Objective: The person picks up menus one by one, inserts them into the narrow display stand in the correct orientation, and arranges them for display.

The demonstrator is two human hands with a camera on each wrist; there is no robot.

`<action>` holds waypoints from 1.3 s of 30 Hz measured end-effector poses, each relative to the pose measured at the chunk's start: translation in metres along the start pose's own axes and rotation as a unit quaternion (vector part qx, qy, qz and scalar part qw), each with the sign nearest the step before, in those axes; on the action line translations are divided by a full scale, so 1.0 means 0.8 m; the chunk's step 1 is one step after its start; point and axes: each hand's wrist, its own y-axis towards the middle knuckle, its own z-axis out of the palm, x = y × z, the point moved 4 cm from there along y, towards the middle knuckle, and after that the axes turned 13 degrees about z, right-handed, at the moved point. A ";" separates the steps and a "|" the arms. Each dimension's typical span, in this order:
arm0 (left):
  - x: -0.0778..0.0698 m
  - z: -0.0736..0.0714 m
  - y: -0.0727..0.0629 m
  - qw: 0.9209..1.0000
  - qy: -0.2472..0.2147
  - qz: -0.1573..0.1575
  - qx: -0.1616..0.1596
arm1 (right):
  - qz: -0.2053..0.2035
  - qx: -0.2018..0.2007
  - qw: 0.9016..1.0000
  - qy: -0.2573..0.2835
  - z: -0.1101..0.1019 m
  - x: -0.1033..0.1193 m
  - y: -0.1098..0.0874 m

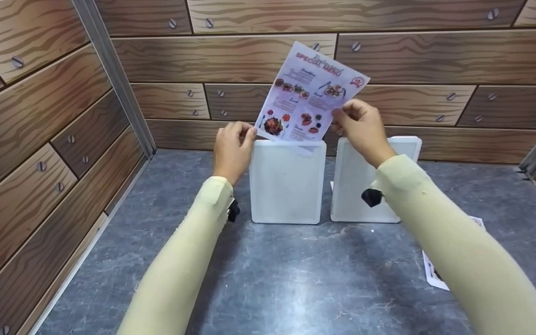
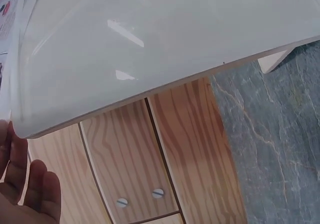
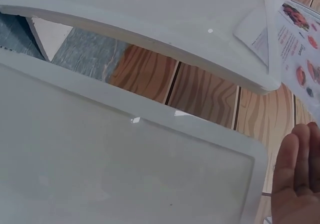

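Observation:
A printed menu sheet (image 1: 310, 93) is tilted above the left white menu holder (image 1: 286, 186), which stands upright on the table. The sheet's lower corner shows faintly through the holder's clear front, just below its top edge. My left hand (image 1: 233, 149) pinches the holder's top left corner, beside the sheet's lower left corner. With thumb and fingers, my right hand (image 1: 363, 128) grips the sheet's right edge. In the left wrist view, fingertips (image 2: 17, 149) of the left hand meet the holder's corner. The right wrist view shows right-hand fingers (image 3: 295, 159) near the sheet.
A second white holder (image 1: 351, 195) stands close on the right, partly behind my right forearm. Another printed sheet (image 1: 431, 274) lies on the grey marbled table (image 1: 277, 279), mostly covered by that forearm. Wood-patterned walls (image 1: 412, 60) enclose the back and sides.

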 end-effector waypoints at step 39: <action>0.003 0.000 -0.001 0.998 -0.058 -0.010 0.004 | -0.009 -0.013 1.000 0.021 0.003 0.002 -0.001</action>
